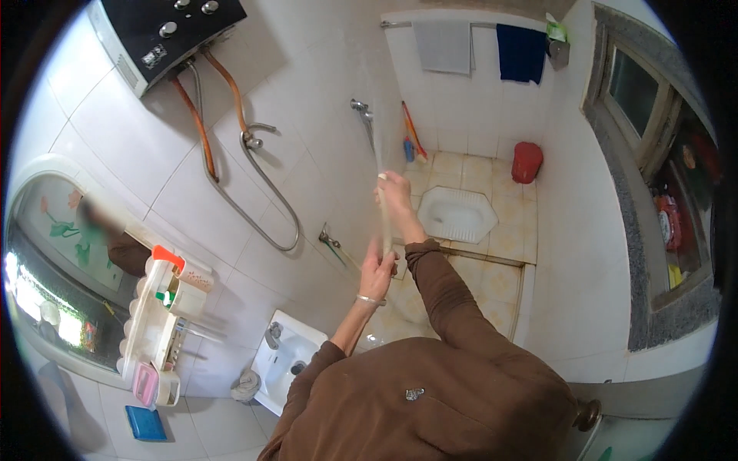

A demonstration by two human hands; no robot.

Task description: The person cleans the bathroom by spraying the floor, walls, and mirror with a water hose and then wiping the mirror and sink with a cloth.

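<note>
Pale hose held lengthwise between two hands

The pale hose point(386, 223) lies right in the hands, its long axis running away from the body, nearly straight from one grip to the other. The right hand point(396, 201) is closed around the far part; the left hand point(374, 275), nearer the body, is curled at the near part, though how tightly I cannot tell. Beyond and right of the right hand lies the squat toilet point(459, 215); left of the left hand is a wall tap point(329, 235), with the washbasin point(314, 335) nearer the body.
</note>
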